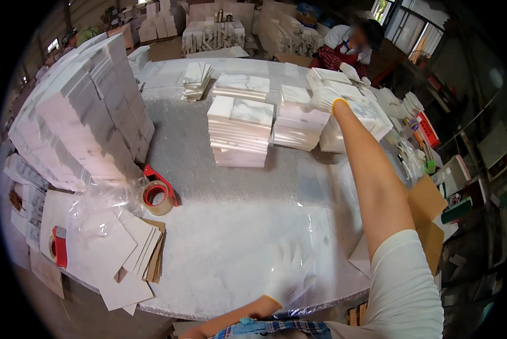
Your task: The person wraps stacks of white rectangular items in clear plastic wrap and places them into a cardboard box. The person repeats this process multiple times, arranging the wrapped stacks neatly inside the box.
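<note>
My left hand [287, 271], in a white glove and slightly blurred, is over the near part of the table with its fingers apart. It lies over a thin clear plastic sheet [310, 243] on the tabletop. My right arm stretches far forward. Its gloved right hand [324, 100] is closed at the edge of white marble tiles [333, 79] on the far right; its fingertips are partly hidden. Beside that hand stands a stack of tiles [300, 129], and a taller-looking stack of grey-veined tiles [241, 133] sits left of it.
A big block of stacked tiles [95, 107] stands at left. Near it lie a red tape dispenser [158, 195], crumpled clear plastic [98, 209] and cardboard sheets [109, 248]. Another tape dispenser [59, 247] is further left. Cardboard [426, 214] stands at right. Across the table is another person [344, 48].
</note>
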Demonstrator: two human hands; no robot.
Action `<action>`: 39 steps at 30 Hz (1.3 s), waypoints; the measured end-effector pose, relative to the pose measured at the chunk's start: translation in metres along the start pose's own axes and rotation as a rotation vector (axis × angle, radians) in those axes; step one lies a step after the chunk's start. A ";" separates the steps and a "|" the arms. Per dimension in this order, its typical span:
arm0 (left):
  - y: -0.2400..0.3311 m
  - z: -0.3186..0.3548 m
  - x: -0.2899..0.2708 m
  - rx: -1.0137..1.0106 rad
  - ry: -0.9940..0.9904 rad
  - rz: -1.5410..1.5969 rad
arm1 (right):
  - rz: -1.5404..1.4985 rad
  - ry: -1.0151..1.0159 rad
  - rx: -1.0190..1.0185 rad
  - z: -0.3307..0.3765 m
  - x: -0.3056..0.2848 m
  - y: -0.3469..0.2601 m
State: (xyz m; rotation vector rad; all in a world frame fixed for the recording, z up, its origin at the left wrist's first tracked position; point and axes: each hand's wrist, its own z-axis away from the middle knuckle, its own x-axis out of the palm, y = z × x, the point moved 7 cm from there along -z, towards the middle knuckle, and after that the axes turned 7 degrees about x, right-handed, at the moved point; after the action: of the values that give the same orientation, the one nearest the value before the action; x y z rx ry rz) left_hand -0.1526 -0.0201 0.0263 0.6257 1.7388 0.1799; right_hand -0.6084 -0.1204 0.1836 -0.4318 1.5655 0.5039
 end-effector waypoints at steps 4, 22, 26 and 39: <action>-0.003 -0.004 -0.002 -0.010 -0.054 -0.005 | -0.105 -0.180 -0.098 -0.010 0.011 0.003; 0.006 0.004 0.017 0.049 0.017 -0.175 | -0.297 -0.006 0.092 0.219 -0.010 -0.073; 0.008 0.009 0.018 0.066 0.060 -0.216 | -0.452 -0.024 -0.004 0.299 0.029 -0.099; 0.039 0.031 0.022 0.160 -0.028 -0.174 | -0.656 -0.298 0.034 0.403 0.150 -0.054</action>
State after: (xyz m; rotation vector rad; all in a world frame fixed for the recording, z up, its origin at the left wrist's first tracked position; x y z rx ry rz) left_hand -0.1146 0.0173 0.0165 0.5857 1.7820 -0.0902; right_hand -0.2535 0.0652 0.0188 -0.7680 1.0614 0.0275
